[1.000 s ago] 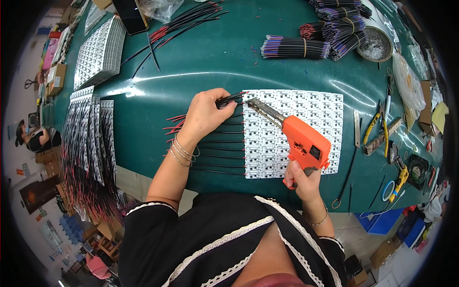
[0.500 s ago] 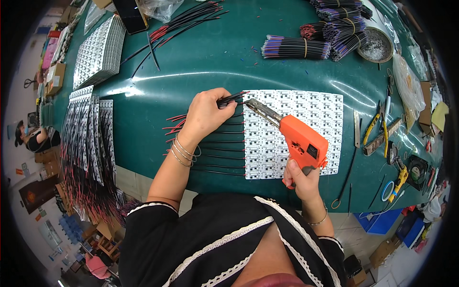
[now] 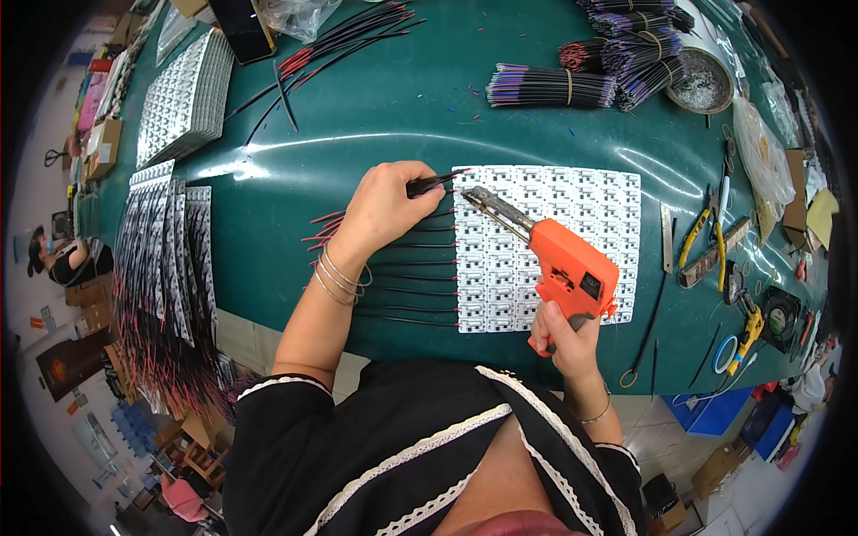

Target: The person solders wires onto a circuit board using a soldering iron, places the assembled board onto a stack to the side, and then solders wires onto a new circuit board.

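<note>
A white circuit board panel (image 3: 572, 241) lies flat on the green table, with small parts in rows. Several black wires (image 3: 411, 279) run leftward from its left edge and end in red tips. At the panel's upper left corner my left hand (image 3: 389, 201) is closed on a small bunch of black wires (image 3: 427, 184); one wire end reaches the panel edge. My right hand (image 3: 569, 338) grips the handle of an orange soldering gun (image 3: 572, 263). Its metal tip points up and left, over the panel near that corner; whether it touches is hard to tell.
Wired panels (image 3: 165, 268) hang over the table's left edge beside a stack of white panels (image 3: 185, 98). Loose wires (image 3: 349, 45) and banded wire bundles (image 3: 554, 87) lie at the back, near a round tin (image 3: 702, 85). Pliers (image 3: 706, 228) and a small fan (image 3: 779, 322) sit right.
The soldering gun has shifted slightly right and down, its tip drawing back from the panel's left edge. My left hand keeps its wires at nearly the same spot.
</note>
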The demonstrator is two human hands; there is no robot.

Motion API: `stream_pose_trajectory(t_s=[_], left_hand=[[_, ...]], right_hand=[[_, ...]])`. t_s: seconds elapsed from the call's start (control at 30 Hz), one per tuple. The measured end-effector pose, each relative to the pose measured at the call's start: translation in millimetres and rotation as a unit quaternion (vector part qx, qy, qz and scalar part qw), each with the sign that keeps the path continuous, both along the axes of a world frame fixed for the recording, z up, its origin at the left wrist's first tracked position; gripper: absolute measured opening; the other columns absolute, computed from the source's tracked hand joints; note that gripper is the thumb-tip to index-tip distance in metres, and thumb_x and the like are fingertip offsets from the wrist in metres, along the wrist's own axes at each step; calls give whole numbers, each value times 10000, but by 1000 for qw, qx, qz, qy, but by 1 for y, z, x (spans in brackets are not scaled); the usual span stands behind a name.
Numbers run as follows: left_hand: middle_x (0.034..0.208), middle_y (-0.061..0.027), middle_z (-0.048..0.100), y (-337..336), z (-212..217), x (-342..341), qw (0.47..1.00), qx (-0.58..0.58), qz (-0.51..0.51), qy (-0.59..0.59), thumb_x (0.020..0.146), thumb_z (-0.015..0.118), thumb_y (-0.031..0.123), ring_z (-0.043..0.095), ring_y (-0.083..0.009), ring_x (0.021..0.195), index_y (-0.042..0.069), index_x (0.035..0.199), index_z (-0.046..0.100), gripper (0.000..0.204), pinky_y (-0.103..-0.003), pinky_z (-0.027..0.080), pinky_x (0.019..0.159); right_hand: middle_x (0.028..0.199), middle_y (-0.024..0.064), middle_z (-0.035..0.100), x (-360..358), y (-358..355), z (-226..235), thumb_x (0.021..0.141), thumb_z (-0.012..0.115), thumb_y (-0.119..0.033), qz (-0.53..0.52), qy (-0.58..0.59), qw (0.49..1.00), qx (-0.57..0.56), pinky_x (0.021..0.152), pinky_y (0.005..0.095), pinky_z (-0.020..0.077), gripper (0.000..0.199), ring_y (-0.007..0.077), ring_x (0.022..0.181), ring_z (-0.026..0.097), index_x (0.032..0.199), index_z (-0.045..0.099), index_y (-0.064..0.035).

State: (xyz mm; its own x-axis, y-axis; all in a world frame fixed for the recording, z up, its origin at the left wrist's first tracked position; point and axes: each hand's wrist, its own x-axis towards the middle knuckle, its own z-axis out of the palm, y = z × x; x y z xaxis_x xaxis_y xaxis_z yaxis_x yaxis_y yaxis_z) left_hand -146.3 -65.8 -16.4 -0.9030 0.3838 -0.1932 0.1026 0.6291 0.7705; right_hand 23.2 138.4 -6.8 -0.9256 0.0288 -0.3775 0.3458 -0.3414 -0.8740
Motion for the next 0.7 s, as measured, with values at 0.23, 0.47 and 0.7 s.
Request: stream_pose_trajectory(t_s=[0.23,0.47,0.7], left_hand=[[610,-74,582,-2,-2,-8,999,-10,-34,-41,717,621,131,492,-74,567,-51,774,615,191,-236,418,543],[607,-68,574,-1,-1,-8,998,-15,-30,-45,716,615,131,484,-76,560,-51,772,615,190,-234,417,544],[583,-73,558,0,0,-6,999,-10,-29,-30,718,615,138,468,-80,542,-49,765,611,193,-242,398,518]], right_hand=[[537,35,422,-1,0,-1,859,483,-126,-3,0,1000,0,373,224,335,302,92,381,385,1078,425,73],[544,40,420,2,-2,-3,862,482,-137,-13,8,1000,-14,372,227,334,290,96,383,388,1061,427,67],[542,38,420,1,-2,-7,858,501,-150,4,-3,1000,-11,360,226,330,252,96,385,389,999,438,49]])
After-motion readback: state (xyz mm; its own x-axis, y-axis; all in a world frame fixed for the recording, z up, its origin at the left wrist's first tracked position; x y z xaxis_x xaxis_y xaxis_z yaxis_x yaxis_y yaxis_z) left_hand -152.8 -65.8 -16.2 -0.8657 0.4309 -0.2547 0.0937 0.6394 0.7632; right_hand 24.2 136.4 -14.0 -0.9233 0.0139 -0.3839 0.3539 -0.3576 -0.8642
